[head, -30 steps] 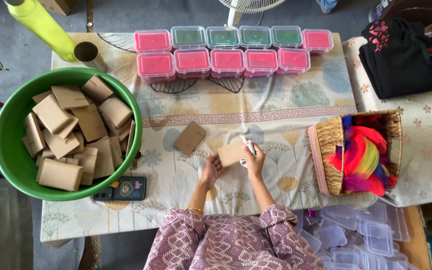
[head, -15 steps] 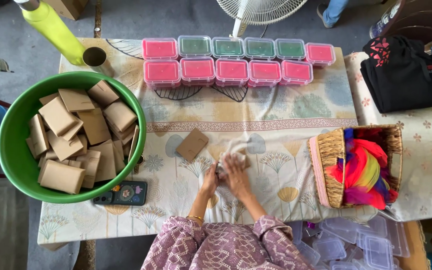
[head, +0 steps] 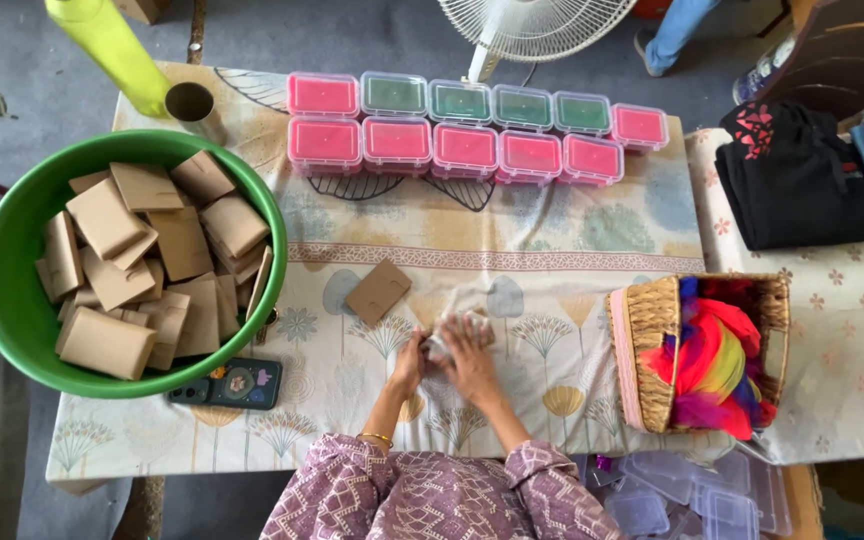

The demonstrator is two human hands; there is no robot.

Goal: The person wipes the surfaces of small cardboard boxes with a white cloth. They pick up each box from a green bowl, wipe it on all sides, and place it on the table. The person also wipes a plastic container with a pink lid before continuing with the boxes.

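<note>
Head view, looking straight down: both hands meet over the middle of the table (head: 572, 250), toward its near edge. The left hand (head: 410, 362) and right hand (head: 472, 362) close together around a small pale packet (head: 457, 328), fingers curled over it so most of it is hidden; I would judge they press it against the cloth to keep it steady. Just beyond the hands, apart from them, lies a single brown card box (head: 378, 292), flat and tilted. At the left edge a green basin (head: 12, 240) is heaped with more brown boxes, with a phone (head: 227, 384) beside it near the front. Along the far edge stand two rows of pink and green lidded tubs (head: 452, 130). By the right edge a wicker basket (head: 642, 350) holds bright cloth. Nothing crowds the hands.
</note>
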